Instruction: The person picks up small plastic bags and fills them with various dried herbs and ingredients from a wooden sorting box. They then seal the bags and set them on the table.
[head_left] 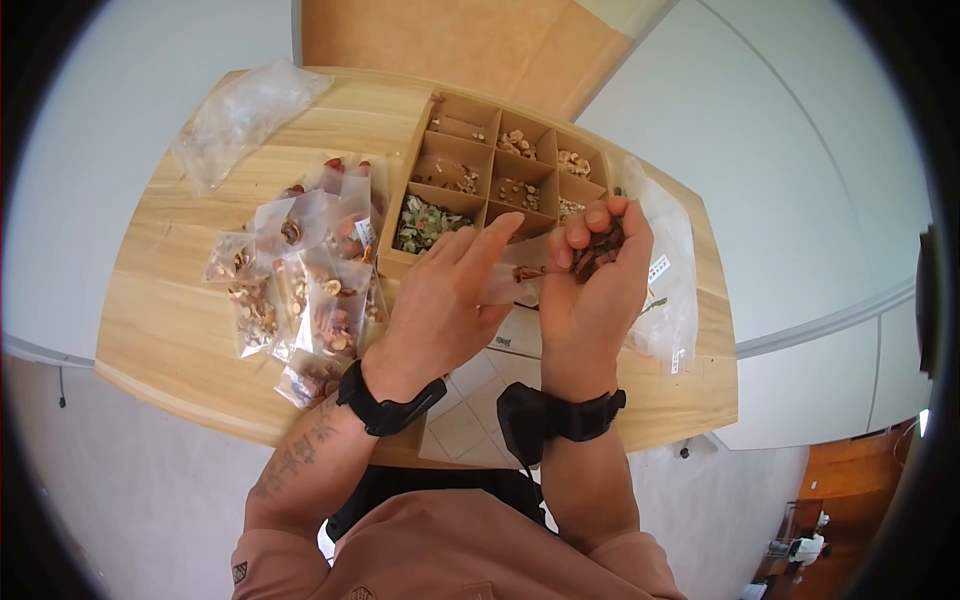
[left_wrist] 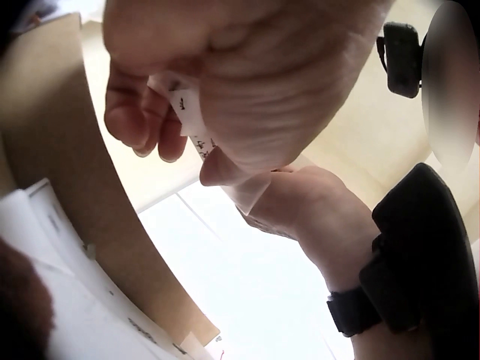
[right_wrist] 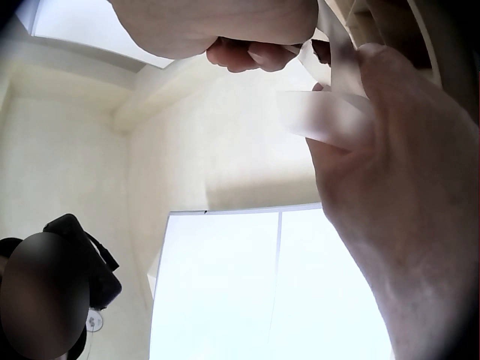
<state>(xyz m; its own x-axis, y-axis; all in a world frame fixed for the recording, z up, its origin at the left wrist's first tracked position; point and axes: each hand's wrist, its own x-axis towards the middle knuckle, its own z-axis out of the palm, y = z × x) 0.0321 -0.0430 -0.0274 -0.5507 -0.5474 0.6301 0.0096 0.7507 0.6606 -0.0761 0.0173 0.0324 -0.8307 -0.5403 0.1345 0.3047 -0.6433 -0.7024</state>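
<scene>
In the head view my left hand (head_left: 445, 300) pinches a small clear bag (head_left: 505, 277) with reddish-brown strips at its mouth; its index finger points toward my right hand. My right hand (head_left: 600, 295) is cupped, fingers curled over dark dried pieces (head_left: 598, 252), close beside the bag's opening. The left wrist view shows my left hand (left_wrist: 247, 82) around the bag (left_wrist: 189, 112) with printed marks, my right hand (left_wrist: 307, 214) behind. From the right wrist view, the bag (right_wrist: 330, 120) lies between my right hand (right_wrist: 217, 26) and my left hand (right_wrist: 405, 165).
Behind the hands stands a divided box (head_left: 398, 240) with leaves and dried slices in its compartments. Several filled clear bags (head_left: 300, 270) lie left of it. An empty-looking plastic bag (head_left: 245, 115) is at the back left, a large labelled one (head_left: 670, 300) at the right.
</scene>
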